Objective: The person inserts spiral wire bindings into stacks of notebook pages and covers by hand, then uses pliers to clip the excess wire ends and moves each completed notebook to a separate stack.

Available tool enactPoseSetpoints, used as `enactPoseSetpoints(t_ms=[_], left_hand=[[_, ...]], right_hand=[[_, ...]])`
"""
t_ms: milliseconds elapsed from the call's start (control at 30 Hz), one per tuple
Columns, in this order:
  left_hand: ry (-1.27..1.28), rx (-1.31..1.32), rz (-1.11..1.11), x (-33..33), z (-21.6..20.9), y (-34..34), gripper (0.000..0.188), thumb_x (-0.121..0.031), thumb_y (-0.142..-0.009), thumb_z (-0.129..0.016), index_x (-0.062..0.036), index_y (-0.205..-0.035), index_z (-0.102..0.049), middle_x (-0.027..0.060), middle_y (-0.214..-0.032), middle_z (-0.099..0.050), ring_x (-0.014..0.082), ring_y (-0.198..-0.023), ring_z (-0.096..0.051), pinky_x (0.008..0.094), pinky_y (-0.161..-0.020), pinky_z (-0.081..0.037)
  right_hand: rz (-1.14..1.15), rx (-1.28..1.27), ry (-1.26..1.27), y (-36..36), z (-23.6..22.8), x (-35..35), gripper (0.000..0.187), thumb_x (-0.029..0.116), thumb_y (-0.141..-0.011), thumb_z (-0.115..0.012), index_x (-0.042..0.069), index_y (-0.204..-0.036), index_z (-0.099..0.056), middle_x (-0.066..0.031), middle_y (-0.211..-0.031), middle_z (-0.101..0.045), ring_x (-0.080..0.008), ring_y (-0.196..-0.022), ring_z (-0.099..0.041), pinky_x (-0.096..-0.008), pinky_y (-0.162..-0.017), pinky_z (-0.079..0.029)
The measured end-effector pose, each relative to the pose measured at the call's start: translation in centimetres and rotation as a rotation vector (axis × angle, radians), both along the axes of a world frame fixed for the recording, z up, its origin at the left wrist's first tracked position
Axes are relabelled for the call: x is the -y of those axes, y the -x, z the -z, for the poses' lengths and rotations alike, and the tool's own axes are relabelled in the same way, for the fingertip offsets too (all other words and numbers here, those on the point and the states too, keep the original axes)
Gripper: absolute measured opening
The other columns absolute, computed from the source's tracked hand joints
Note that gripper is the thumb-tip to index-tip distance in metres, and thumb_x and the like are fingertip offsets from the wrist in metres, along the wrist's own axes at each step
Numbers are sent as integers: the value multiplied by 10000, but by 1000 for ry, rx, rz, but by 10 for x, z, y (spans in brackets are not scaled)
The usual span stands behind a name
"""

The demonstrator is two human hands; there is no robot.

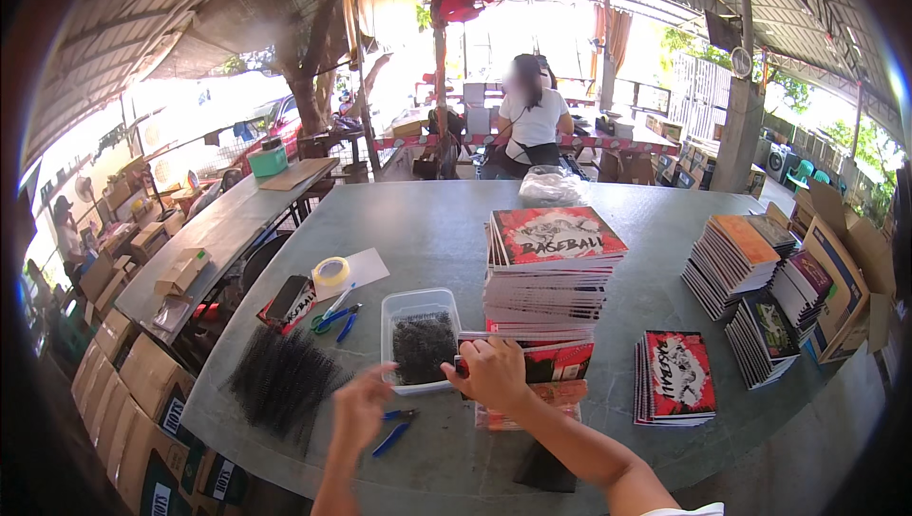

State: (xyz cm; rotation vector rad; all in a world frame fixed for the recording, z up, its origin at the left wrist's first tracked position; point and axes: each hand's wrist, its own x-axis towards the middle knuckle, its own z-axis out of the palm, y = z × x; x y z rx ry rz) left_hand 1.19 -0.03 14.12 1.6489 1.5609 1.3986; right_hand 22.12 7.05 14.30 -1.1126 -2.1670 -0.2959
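My right hand [494, 373] is closed on the left edge of a notebook [562, 362] with a red and black cover, at the near side of a tall notebook stack [546, 297]. My left hand [359, 407] is by the near left corner of a clear plastic tub [388, 312], its fingers drawn together; anything in them is too small to make out. Black binding coils [425, 345] fill the tub, and a loose heap of black coils [285, 378] lies to its left. Cutting pliers with blue handles [390, 438] lie beside my left hand. An orange-covered pack [532, 413] lies below my right wrist.
Green-and-blue-handled pliers [334, 320], a tape roll [331, 272] and a white card [369, 269] lie behind the coils. A shorter notebook stack [674, 378], more stacks [731, 264] and an open carton [845, 278] stand right. A seated person [537, 117] is beyond the table.
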Motion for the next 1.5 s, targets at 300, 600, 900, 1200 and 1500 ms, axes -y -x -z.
enactPoseSetpoints(t_ms=[300, 600, 900, 1200, 1500], left_hand=[[-64, -182, 63, -21, 32, -38, 329, -15, -831, -589, -66, -1154, -556, 144, -757, -647, 263, -672, -640, 315, -656, -497], [53, 231, 158, -26, 40, -44, 224, -52, -868, -588, -47, -1090, -615, 6, -754, -627, 45, -655, -533, 187, -574, -417], [-42, 165, 119, -29, 19, -70, 176, -152, -865, -642, -3, -957, -652, 37, -744, -652, 68, -668, -568, 229, -619, -466], [-78, -27, -15, -29, 16, -80, 225, -228, -911, -579, -13, -883, -640, 48, -617, -617, 93, -577, -582, 252, -535, -451], [-512, -278, -87, -45, 16, -73, 130, -125, -894, -567, -5, -892, -619, 88, -707, -633, 142, -615, -608, 289, -564, -479]], right_hand=[[-108, -34, 22, -16, 2, -2, 177, 262, -777, -642, 106, -723, -580, -41, -652, -571, -221, -682, -590, -350, -629, -464], [-245, -114, 209, -22, -12, 15, 143, 241, -813, -609, 108, -761, -607, -51, -717, -644, -248, -695, -636, -390, -616, -488], [-130, -167, 485, -26, -21, -1, 172, 203, -814, -599, 108, -935, -676, -120, -845, -668, -304, -779, -641, -419, -674, -500], [-156, -181, 482, -27, -21, 2, 176, 187, -800, -615, 115, -946, -681, -112, -845, -672, -297, -759, -647, -399, -654, -510], [-226, -208, 342, -20, -18, 4, 132, 172, -798, -620, 89, -895, -652, -95, -804, -665, -294, -741, -641, -395, -616, -501]])
